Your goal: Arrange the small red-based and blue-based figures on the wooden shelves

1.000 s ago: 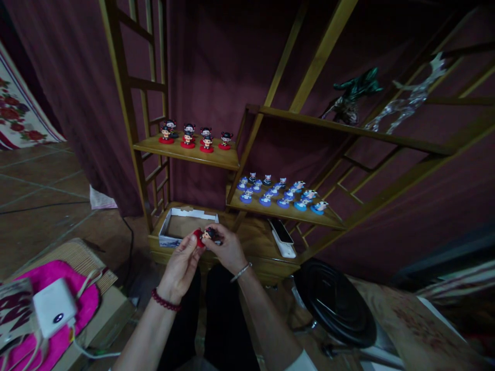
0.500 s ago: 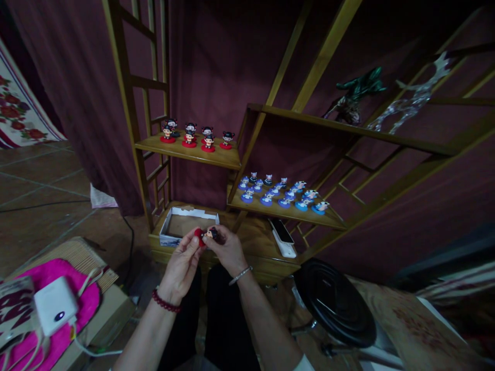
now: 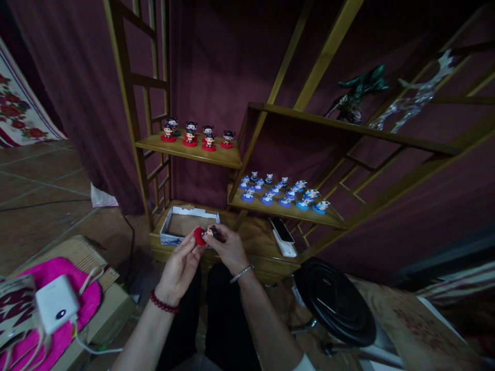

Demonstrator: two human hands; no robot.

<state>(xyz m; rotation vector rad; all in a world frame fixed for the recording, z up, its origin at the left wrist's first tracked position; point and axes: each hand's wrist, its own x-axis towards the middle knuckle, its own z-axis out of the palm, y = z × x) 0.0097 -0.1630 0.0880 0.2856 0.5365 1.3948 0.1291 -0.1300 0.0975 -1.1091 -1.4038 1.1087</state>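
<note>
figurine [image 3: 211, 233] | dark-haired, tipped sideways, head rightward | round red base [image 3: 199, 237] at left | between both hands [image 3: 229, 251]

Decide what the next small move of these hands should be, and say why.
Probably press the figurine gently against the red base with the right hand, while the left hand steadies the base. Each hand holds one of these parts, and whether they are firmly joined is too small to tell. Similar figurines on the left shelf stand on red discs.
</note>
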